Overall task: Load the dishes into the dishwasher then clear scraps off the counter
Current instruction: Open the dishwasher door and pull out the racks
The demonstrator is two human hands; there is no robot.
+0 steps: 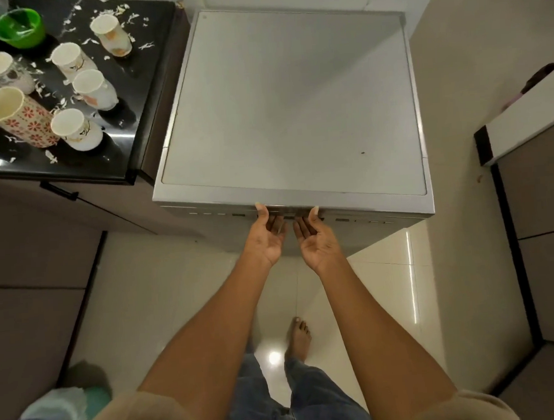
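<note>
Both hands, left hand (266, 239) and right hand (316, 240), palms up, fingers hooked under dishwasher (289, 111) door lip at front edge. Door likely heavy, hinged, stiff; pull centred. Cups (79, 127) on worktop (110, 161) fragile.

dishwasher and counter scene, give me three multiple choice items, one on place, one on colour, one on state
1. Where do the cups stand?
A. on the dishwasher top
B. on the black counter left of the dishwasher
C. on the floor

2. What colour is the small bowl?
A. green
B. red
C. blue

3. How is the dishwasher door?
A. fully open
B. removed
C. closed, both hands at its top edge

Answers:
1 B, cups sit among scraps on the black counter.
2 A, its rim and wall are bright green.
3 C, the left hand and right hand hook fingers under the front lip.
</note>
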